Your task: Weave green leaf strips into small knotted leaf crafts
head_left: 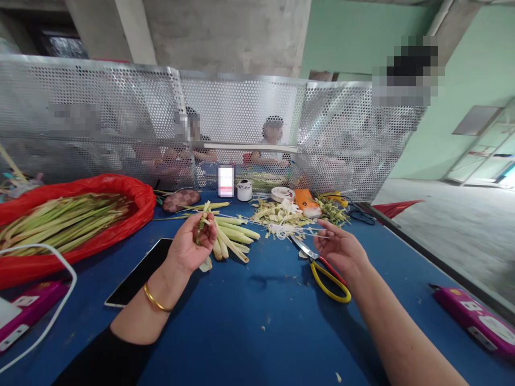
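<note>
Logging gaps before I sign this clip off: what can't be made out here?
All in the head view:
- Greenish piece: partly hidden by the left hand around it.
- White string: too thin at the right hand to tell the grip.
- Phone screen: pixelated.
- Red bag: cut off by the left edge.

A dark tablet (pixel 139 271) lies flat on the blue tabletop (pixel 241 343). Along the far side, from left to right, sit a checkered pouch (pixel 182 200), an upright lit phone (pixel 226 181), a white container (pixel 244 191), a white roll (pixel 282 193) and an orange packet (pixel 306 200); a black cable (pixel 364 212) curls farther right. 2 purple power strips (pixel 475 319) lie at opposite sides, with a white cord (pixel 66 262) looping over the left 1. Beyond the perforated metal screen (pixel 241 102), 2 people (pixel 265 159) show through; a green wall (pixel 350 45) rises at right.
</note>
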{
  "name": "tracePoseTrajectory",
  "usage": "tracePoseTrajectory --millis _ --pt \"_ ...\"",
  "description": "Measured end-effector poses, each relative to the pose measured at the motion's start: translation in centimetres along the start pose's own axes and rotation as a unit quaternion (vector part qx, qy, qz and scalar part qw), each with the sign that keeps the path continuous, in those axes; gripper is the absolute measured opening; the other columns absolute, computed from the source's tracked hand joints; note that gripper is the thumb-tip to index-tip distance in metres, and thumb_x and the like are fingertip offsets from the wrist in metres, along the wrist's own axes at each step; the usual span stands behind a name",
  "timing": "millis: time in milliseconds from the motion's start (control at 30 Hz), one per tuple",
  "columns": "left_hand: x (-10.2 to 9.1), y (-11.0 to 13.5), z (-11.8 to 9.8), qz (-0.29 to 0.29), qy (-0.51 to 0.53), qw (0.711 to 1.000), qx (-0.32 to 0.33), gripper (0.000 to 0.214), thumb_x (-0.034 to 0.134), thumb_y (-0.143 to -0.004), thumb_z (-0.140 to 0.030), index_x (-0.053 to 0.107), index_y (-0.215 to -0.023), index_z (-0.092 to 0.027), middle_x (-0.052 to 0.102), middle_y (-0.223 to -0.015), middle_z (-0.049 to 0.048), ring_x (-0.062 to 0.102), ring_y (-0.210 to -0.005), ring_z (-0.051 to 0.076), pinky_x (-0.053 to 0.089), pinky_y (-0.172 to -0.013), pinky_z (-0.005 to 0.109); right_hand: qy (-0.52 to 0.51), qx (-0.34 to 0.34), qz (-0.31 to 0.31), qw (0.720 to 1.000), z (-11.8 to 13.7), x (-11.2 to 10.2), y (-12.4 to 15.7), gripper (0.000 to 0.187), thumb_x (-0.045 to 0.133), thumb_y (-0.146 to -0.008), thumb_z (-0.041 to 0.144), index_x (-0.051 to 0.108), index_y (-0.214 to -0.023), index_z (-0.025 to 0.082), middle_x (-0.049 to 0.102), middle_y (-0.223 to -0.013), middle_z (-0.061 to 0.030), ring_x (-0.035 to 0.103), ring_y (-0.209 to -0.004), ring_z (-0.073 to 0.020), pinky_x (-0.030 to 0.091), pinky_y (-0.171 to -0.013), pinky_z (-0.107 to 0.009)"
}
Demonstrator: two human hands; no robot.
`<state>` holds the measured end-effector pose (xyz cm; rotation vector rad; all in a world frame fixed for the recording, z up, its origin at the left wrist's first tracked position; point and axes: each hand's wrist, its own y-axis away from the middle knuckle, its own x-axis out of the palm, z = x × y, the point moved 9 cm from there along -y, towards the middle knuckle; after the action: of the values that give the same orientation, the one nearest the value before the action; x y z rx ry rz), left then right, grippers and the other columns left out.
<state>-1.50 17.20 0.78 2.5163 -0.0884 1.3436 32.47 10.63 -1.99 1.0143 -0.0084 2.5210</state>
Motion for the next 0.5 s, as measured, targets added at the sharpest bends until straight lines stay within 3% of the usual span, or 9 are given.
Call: tracePoseTrajectory --millis 133,233,500 --pt "-0.3 -0.1 -0.7 -0.009 0.016 1.000 0.010 0.015 0.047 -0.091 -0.013 0.060 -0.084 -0.011 0.066 -0.068 0.0025 0.063 -0.051 0.009 0.056 -0.049 0.019 -0.036 0.034 -0.055 0.997 0.7 -1.1 0.0 0.016 0.051 -0.086 0.006 0.063 -0.085 0.016 0.044 -0.043 0.0092 0.043 -0.034 -0.0043 0.055 -0.048 -0.018" --pt "-0.3 -0.2 -1.1 -0.008 0.025 1.000 0.012 0.015 0.047 -0.091 -0.013 0.060 -0.085 -0.010 0.066 -0.067 0.0025 0.063 -0.050 0.009 0.056 -0.050 0.019 -0.051 0.037 -0.080 0.995 1.4 -1.9 -0.2 0.018 0.048 -0.089 0.007 0.062 -0.087 0.017 0.053 -0.050 0.0070 0.040 -0.031 -0.0028 0.051 -0.042 -0.015" --pt "-0.2 -0.2 -2.4 -0.017 0.036 0.999 0.031 0.015 0.045 -0.091 -0.012 0.059 -0.085 -0.011 0.065 -0.065 0.0020 0.062 -0.048 0.009 0.054 -0.047 0.018 -0.056 0.011 -0.129 0.990 2.8 -4.4 -1.5 0.018 0.048 -0.087 0.005 0.060 -0.087 0.018 0.070 -0.069 -0.0010 0.055 -0.039 -0.0052 0.045 -0.034 -0.011"
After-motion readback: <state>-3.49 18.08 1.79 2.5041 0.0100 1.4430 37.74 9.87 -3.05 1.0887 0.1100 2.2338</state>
